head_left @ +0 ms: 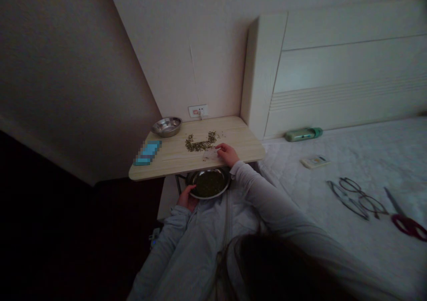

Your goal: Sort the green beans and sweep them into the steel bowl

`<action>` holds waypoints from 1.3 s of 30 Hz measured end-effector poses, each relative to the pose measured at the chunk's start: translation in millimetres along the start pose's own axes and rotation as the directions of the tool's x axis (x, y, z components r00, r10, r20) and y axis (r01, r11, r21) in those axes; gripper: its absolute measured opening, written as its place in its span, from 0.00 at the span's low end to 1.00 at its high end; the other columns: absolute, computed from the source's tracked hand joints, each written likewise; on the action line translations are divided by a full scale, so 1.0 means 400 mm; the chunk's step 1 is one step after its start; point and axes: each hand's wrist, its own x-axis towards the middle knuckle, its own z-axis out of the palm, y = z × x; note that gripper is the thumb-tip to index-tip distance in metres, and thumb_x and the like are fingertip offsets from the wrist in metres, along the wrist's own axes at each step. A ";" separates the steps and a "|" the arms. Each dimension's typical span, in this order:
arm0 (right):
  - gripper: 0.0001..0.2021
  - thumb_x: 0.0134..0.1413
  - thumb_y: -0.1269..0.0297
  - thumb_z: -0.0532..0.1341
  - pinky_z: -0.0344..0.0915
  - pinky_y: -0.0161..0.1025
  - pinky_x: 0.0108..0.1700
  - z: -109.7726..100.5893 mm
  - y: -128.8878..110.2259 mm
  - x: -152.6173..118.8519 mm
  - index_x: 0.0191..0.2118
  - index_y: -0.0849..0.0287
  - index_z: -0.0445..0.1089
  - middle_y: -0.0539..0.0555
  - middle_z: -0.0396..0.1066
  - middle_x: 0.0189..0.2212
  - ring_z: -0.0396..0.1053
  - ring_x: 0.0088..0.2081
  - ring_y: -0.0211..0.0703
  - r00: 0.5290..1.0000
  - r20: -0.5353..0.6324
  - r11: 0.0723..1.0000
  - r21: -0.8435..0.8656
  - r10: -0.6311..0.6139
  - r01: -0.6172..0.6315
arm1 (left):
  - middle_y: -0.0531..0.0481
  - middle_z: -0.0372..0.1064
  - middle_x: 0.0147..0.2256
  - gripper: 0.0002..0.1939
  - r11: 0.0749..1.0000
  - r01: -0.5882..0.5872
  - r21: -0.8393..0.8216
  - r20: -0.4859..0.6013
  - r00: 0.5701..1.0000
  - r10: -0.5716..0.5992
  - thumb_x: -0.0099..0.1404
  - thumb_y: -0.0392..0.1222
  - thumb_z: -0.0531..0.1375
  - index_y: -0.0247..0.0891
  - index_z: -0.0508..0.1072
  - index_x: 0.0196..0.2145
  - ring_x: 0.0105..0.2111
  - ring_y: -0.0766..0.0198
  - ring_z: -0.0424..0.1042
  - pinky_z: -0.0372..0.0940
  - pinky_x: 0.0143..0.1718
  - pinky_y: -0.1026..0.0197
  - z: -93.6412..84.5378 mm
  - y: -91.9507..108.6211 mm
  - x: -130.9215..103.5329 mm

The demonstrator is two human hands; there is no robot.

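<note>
Small dark green grains, like mung beans (199, 146), lie spread in a rough U on the wooden tabletop (167, 162). My right hand (228, 153) is at their near right side, fingers pinched on a pale translucent piece (211, 154) that lies flat against the wood; its exact kind is unclear. Just below the table's front edge, my left hand (187, 198) grips the left rim of a metal bowl (204, 197), its thumb over the edge. More of the green grains fill the bottom of that bowl.
A second metal bowl (167, 127) and a phone (147, 153) rest on the table's left side. A wall socket (198, 111) is behind. On the bed at right lie a green case (303, 134), a pale remote (315, 161), glasses (362, 196) and red-handled scissors (408, 225).
</note>
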 end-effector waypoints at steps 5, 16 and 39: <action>0.12 0.36 0.66 0.50 0.54 0.30 0.26 0.001 0.001 -0.001 0.31 0.59 0.64 0.44 0.61 0.15 0.56 0.20 0.30 1.000 -0.007 1.000 -0.016 0.005 -0.006 | 0.47 0.71 0.28 0.15 1.000 0.005 0.001 -0.008 1.000 -0.005 0.48 0.31 0.50 0.30 0.68 0.35 0.38 0.59 0.66 0.60 0.41 0.57 -0.002 0.001 0.003; 0.11 0.36 0.67 0.50 0.54 0.30 0.26 -0.002 -0.004 -0.002 0.31 0.59 0.64 0.44 0.61 0.16 0.57 0.20 0.30 1.000 0.005 1.000 -0.025 0.003 -0.003 | 0.47 0.71 0.29 0.17 1.000 0.000 0.018 0.027 1.000 0.000 0.49 0.32 0.50 0.30 0.66 0.38 0.38 0.59 0.65 0.59 0.41 0.57 -0.005 0.000 0.002; 0.12 0.37 0.67 0.50 0.54 0.30 0.26 0.000 0.001 -0.003 0.32 0.59 0.63 0.44 0.61 0.16 0.57 0.21 0.30 1.000 0.010 1.000 -0.030 -0.007 0.007 | 0.46 0.71 0.29 0.16 1.000 0.010 0.005 -0.001 1.000 -0.010 0.49 0.31 0.50 0.30 0.67 0.36 0.38 0.59 0.65 0.60 0.41 0.57 0.001 0.002 -0.002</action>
